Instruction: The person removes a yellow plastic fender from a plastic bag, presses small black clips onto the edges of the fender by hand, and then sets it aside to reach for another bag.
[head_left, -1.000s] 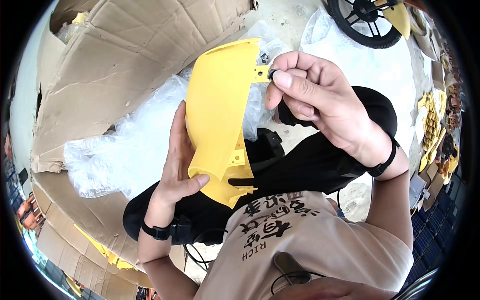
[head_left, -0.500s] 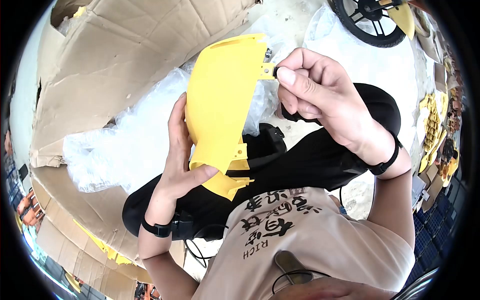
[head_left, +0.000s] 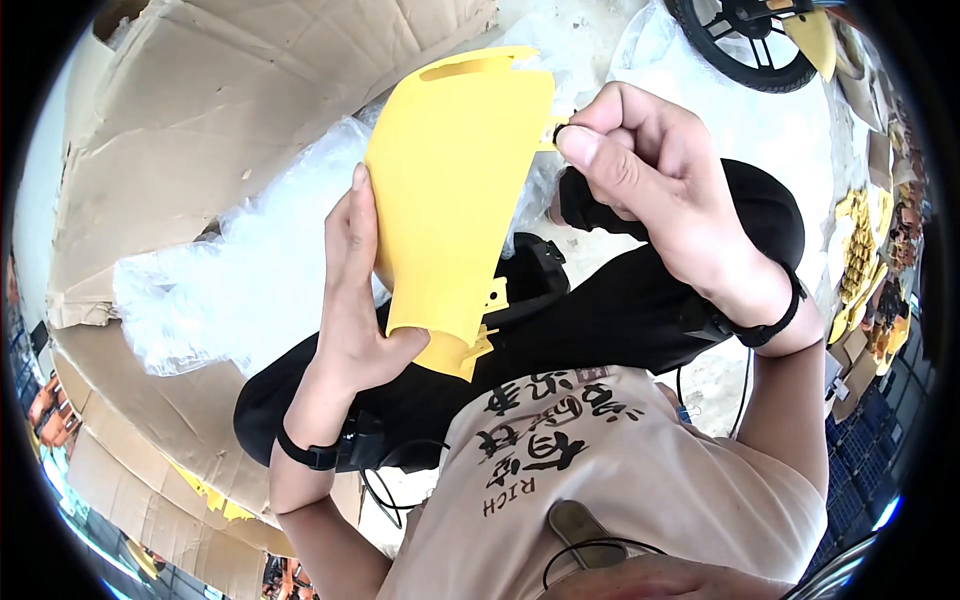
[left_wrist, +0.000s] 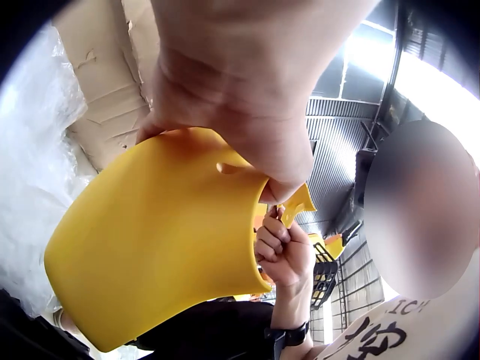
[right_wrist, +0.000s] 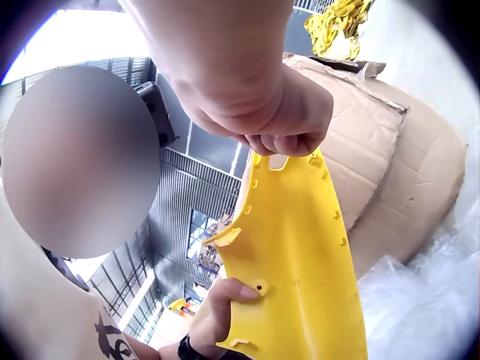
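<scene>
A curved yellow plastic panel (head_left: 450, 190), with small tabs along its edge, is held up over the person's lap. My left hand (head_left: 360, 300) grips its lower left side, the thumb hooked over the bottom rim and the fingers along the outer face. At the panel's upper right edge, my right hand (head_left: 655, 170) pinches a small black clip (head_left: 561, 133) between thumb and index finger, right at a projecting tab (head_left: 547, 135). The right wrist view shows the panel's hollow inner side (right_wrist: 292, 247), with small clips along both edges and the left thumb on a round boss.
A large cardboard box (head_left: 230, 130) stands at the left. Clear plastic wrap (head_left: 240, 270) lies beside it. A black spoked wheel (head_left: 740, 40) is at the upper right, with yellow parts (head_left: 860, 240) piled along the right. Black-trousered legs (head_left: 620, 290) are under the panel.
The panel has moved up and turned, so less of its edge tab shows. My right hand has risen slightly with it, still pinching the clip. My left hand keeps its grip.
</scene>
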